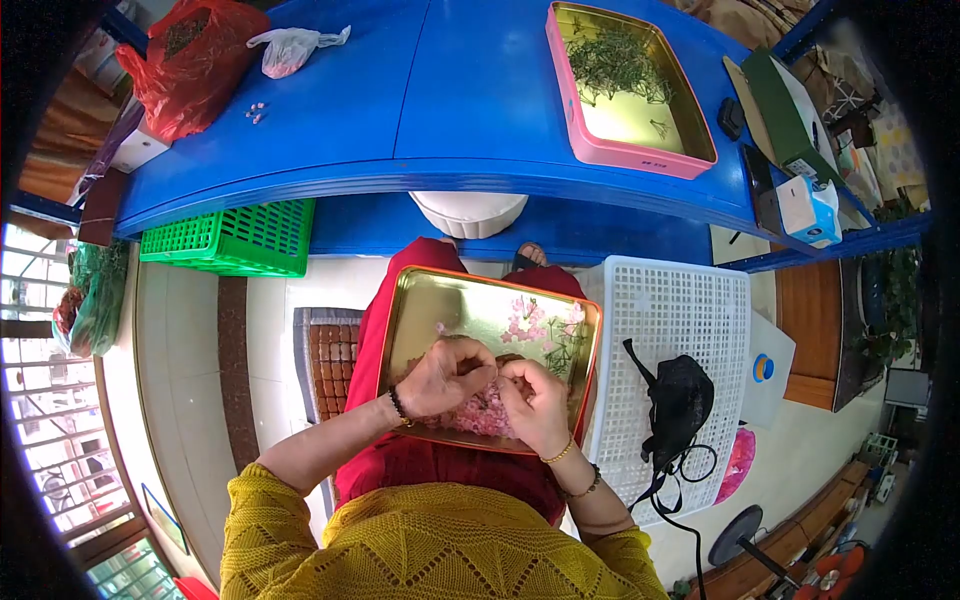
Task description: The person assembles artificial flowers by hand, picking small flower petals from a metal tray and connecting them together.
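A shallow gold-coloured tin tray with an orange rim (425,290) rests on my lap. Pink blossoms lie heaped in its near part (482,415), partly covered by my hands. More pink flowers (527,320) and thin green stems (565,352) are spread in its right half. My left hand (445,380) is over the tray with thumb and fingers pinched together. Close beside it, fingertips nearly meeting, my right hand (537,405) is closed in a pinch too. Whatever is between the fingers is too small to make out.
On the blue table (480,90) ahead stand a pink tin (640,162) of green stems, a red plastic bag (205,75) and a small white bag (292,52). A green crate (240,240) is below left. A black bag (682,400) lies on the white crate (640,300) to my right.
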### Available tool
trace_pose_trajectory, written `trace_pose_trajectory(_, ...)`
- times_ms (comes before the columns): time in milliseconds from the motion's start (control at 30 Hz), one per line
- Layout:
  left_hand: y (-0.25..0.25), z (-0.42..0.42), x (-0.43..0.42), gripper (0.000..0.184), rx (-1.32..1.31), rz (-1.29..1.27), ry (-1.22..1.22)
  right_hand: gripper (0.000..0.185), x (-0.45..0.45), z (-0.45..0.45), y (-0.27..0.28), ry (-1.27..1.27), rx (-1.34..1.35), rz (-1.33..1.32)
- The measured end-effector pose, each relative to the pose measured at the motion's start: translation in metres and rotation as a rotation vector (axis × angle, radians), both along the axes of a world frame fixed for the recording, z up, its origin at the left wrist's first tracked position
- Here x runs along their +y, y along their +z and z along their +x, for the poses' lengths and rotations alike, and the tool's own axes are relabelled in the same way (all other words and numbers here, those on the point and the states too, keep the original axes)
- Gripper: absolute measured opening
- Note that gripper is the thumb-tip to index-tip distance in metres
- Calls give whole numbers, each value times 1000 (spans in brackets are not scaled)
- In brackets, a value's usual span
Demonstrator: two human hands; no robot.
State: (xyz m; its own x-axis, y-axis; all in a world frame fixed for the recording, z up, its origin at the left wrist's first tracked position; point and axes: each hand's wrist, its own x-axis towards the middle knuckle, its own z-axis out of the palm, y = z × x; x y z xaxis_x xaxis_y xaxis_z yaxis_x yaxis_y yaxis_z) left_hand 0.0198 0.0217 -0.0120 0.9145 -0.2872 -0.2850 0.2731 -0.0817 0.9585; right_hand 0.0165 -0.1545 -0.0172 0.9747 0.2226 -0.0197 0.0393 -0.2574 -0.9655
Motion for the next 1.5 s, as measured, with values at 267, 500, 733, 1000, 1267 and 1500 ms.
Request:
trace_pose_trajectory(267,12,-3,1,15,-422,337,-3,6,0,0,3,-23,67,-17)
trace_pose_trajectory(500,9,-5,-8,15,-582,482,47,7,-2,-1,1,-10,58,-17)
trace_pose_trajectory(733,9,-5,-10,11,-557,454,67,7,0,0,3,-22,70,-15)
trace_pose_trajectory(1000,11,-2,-9,6,-384,351,85,7,1,-2,-3,-86,61,55)
trace_pose_trajectory(1267,7,-3,-5,8,-66,145,88,10,0,-1,1,-8,8,21)
trace_pose_trajectory(1500,-2,-4,-1,7,65,-2,42,12,-1,0,1,16,-21,4)
